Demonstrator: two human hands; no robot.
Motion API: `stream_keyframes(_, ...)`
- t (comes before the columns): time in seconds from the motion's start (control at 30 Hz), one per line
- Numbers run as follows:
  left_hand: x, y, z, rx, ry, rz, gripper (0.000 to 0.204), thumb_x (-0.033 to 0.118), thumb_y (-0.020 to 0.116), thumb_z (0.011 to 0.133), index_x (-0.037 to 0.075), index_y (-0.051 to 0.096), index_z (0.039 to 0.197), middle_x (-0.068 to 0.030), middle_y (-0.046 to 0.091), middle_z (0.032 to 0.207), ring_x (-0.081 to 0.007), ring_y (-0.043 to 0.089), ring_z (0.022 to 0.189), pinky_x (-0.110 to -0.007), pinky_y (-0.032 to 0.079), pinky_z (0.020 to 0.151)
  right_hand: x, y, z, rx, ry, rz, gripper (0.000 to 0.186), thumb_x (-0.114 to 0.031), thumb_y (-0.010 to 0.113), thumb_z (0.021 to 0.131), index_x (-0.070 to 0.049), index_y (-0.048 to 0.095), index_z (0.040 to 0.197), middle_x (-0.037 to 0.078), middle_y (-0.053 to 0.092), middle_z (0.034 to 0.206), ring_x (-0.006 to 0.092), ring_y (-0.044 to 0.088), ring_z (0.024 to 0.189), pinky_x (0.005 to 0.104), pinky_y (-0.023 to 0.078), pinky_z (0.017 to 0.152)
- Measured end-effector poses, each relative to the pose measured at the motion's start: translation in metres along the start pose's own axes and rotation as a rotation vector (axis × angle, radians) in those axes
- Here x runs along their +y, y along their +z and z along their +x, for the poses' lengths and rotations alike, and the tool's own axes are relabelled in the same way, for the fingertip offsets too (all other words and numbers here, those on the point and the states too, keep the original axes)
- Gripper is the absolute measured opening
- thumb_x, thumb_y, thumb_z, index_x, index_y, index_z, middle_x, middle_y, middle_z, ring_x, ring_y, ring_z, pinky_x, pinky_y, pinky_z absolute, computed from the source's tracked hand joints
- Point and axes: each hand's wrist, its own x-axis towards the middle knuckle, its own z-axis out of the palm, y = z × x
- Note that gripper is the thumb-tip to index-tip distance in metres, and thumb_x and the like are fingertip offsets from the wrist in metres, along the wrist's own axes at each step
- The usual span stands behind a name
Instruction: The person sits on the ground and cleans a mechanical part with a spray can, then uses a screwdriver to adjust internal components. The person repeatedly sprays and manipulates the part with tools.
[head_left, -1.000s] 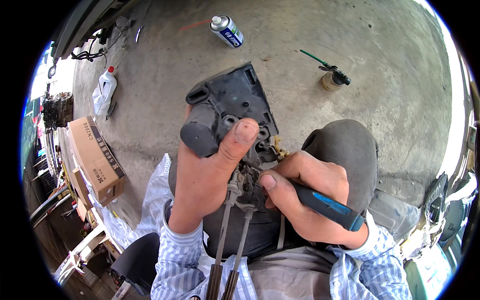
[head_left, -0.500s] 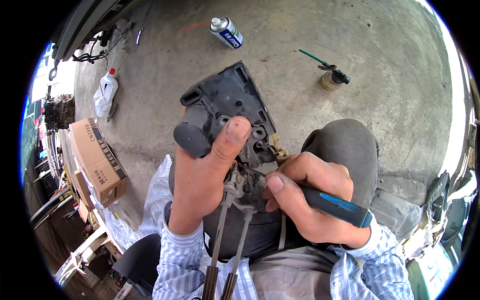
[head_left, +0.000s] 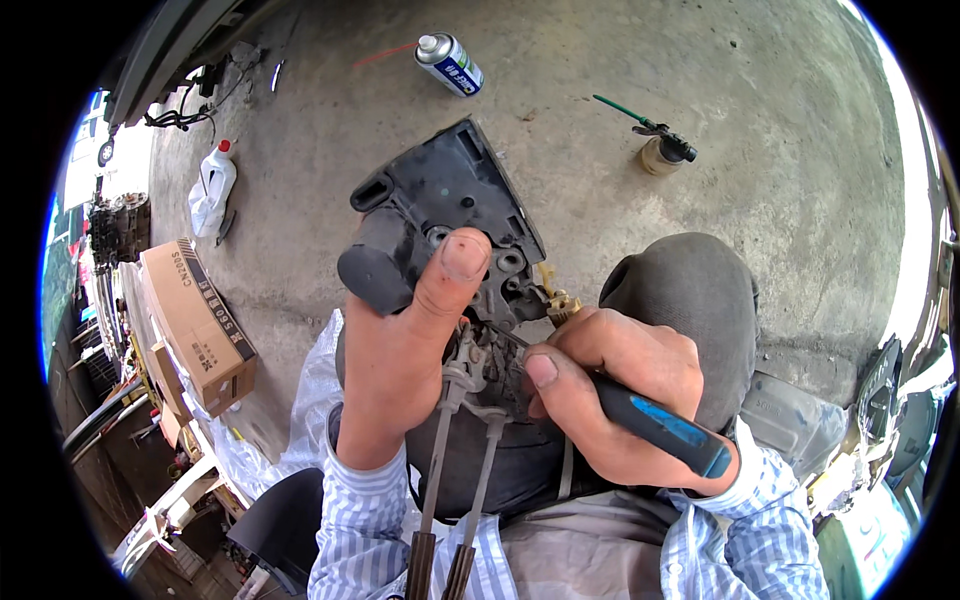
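My left hand (head_left: 400, 370) is closed round a black plastic-and-metal mechanism (head_left: 455, 180), thumb pressed on its face. Two sheathed cables (head_left: 432, 470) run from its lower part toward me, past my lap. In my right hand (head_left: 630, 395) is a screwdriver (head_left: 665, 430) with a black and blue handle. Its thin shaft points up and left into the dirty metal parts at the mechanism's lower end; I cannot make out the tip. A yellowish fitting (head_left: 562, 305) sits just above my right fingers, at the mechanism's right edge.
Beyond the mechanism, a spray can (head_left: 449, 65) with a red straw and an oil can (head_left: 663, 154) with a green spout stand on the concrete floor. A white jug (head_left: 212, 190) and a cardboard box (head_left: 200, 325) are at left. My knee (head_left: 690, 290) rises at right.
The mechanism has shifted slightly left in my left hand's grip. My right hand has moved a little left too, and the screwdriver's handle end has dipped slightly.
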Motion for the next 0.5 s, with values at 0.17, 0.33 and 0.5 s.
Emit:
stream_keyframes(0.17, 0.002, 0.005, -0.002, -0.015, 0.000, 0.018, 0.035, 0.029, 0.071, 0.093, 0.003, 0.059, 0.113, 0.0004, 0.062, 0.100, -0.0085, 0.055, 0.089, -0.026, 0.046, 0.081, 0.001, 0.006, 0.004, 0.021, -0.099, -0.081, 0.012, 0.003, 0.069, 0.082, 0.001, 0.060, 0.075, 0.010, 0.058, 0.060, 0.0200, 0.061, 0.049, 0.0319, 0.043, 0.044)
stream_keyframes(0.33, -0.001, -0.001, -0.003, 0.025, 0.039, -0.011, 0.032, 0.029, 0.071, 0.093, 0.002, 0.062, 0.108, 0.0014, 0.062, 0.098, -0.0084, 0.055, 0.089, -0.026, 0.046, 0.081, -0.009, -0.004, -0.002, -0.040, 0.195, 0.140, 0.013, 0.001, 0.063, 0.090, 0.004, 0.058, 0.078, 0.012, 0.065, 0.065, 0.0186, 0.068, 0.055, 0.0272, 0.051, 0.047)
stream_keyframes(0.5, 0.002, 0.004, -0.002, 0.046, 0.022, 0.009, 0.031, 0.029, 0.071, 0.093, 0.002, 0.064, 0.106, 0.0020, 0.062, 0.096, -0.0082, 0.055, 0.088, -0.026, 0.046, 0.081, -0.004, -0.004, -0.006, -0.014, -0.006, 0.049, 0.011, 0.003, 0.064, 0.087, 0.003, 0.058, 0.078, 0.014, 0.067, 0.069, 0.0195, 0.068, 0.056, 0.0274, 0.051, 0.048)
